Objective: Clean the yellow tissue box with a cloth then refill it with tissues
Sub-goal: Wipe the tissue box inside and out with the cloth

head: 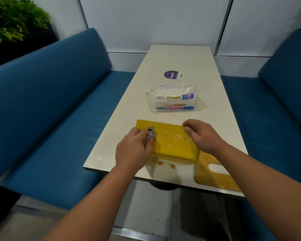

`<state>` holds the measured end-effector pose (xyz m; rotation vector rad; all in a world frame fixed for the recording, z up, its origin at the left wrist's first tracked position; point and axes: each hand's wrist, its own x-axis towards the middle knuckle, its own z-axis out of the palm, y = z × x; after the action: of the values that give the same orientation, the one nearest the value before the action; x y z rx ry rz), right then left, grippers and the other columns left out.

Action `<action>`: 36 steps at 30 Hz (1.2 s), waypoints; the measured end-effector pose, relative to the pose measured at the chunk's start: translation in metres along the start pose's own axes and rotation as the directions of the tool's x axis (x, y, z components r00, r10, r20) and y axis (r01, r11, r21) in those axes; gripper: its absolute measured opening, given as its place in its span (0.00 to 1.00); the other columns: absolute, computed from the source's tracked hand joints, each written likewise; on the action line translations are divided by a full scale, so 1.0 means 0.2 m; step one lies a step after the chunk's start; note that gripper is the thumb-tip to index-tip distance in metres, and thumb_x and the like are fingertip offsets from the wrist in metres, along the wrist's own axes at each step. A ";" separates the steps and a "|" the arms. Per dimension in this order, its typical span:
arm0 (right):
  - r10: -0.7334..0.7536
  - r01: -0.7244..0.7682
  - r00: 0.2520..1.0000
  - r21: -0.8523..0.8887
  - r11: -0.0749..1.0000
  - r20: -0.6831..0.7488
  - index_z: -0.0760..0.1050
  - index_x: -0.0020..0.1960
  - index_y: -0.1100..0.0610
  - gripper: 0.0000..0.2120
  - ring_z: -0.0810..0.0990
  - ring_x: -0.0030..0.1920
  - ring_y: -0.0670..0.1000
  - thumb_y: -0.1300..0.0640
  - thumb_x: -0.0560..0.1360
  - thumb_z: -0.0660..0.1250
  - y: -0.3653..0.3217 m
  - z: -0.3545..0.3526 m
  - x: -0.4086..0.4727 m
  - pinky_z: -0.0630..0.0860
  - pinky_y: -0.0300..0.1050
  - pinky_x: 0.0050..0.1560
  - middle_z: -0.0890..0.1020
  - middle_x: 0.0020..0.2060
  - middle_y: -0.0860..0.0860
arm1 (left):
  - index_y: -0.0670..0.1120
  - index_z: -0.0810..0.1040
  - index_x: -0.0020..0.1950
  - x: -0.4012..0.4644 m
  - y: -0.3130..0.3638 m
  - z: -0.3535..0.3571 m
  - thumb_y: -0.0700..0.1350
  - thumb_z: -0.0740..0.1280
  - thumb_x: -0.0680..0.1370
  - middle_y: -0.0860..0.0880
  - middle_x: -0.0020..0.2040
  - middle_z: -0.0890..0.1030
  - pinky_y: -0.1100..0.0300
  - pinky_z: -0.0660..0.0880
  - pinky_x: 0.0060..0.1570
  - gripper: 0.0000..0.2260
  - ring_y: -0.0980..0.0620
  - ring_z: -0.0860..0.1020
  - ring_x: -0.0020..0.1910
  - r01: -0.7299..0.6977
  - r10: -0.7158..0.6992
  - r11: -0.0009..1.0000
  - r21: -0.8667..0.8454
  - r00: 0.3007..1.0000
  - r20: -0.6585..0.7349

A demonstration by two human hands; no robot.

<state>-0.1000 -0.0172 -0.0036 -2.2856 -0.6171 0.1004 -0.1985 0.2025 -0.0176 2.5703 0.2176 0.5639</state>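
Lying flat near the front edge of the pale bench (215, 94): yellow tissue box (174, 145), smeared and dotted with brown spots. Left hand (134, 150) curled round a small grey cloth (150, 133), pressed to the box's left end. Right hand (201, 135) gripping the box's right end, thumb on top. Beyond the box, a clear plastic pack of tissues (172, 99); farther back, a round purple sticker (172, 74). Beside the box's right corner, a wooden lid (214, 174) with a slot. Brown stains (165, 164) just in front. Blue sofas (50, 101) on both sides, white wall panels behind, a green plant (12, 18) at far left.
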 end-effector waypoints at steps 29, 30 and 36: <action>-0.013 0.015 0.999 -0.037 0.999 0.048 0.76 0.62 0.55 0.12 0.74 0.55 0.48 0.56 0.81 0.60 -0.02 -0.02 -0.02 0.69 0.41 0.54 0.78 0.54 0.48 | 0.51 0.82 0.52 -0.03 -0.08 0.00 0.54 0.64 0.79 0.54 0.43 0.76 0.62 0.67 0.32 0.10 0.52 0.75 0.35 0.055 -0.055 0.998 -0.004 0.986 -0.159; -0.011 0.013 0.999 -0.038 0.999 0.050 0.76 0.62 0.55 0.12 0.74 0.55 0.49 0.56 0.81 0.60 -0.02 -0.03 -0.02 0.69 0.41 0.54 0.78 0.54 0.48 | 0.50 0.82 0.53 0.00 -0.09 -0.01 0.54 0.63 0.79 0.54 0.44 0.76 0.61 0.67 0.33 0.11 0.52 0.74 0.36 0.111 -0.113 0.994 -0.024 0.977 -0.182; -0.004 0.007 0.999 -0.041 0.999 0.052 0.76 0.62 0.55 0.12 0.73 0.54 0.47 0.56 0.81 0.59 -0.03 -0.03 -0.03 0.68 0.40 0.53 0.77 0.53 0.47 | 0.52 0.81 0.55 0.05 -0.01 0.02 0.54 0.63 0.79 0.53 0.44 0.76 0.57 0.74 0.33 0.11 0.50 0.76 0.37 -0.105 0.109 0.993 0.063 0.991 -0.079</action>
<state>-0.1059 -0.0207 0.0037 -2.3268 -0.6577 0.1462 -0.1886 0.2061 -0.0181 2.6304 0.1263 0.7137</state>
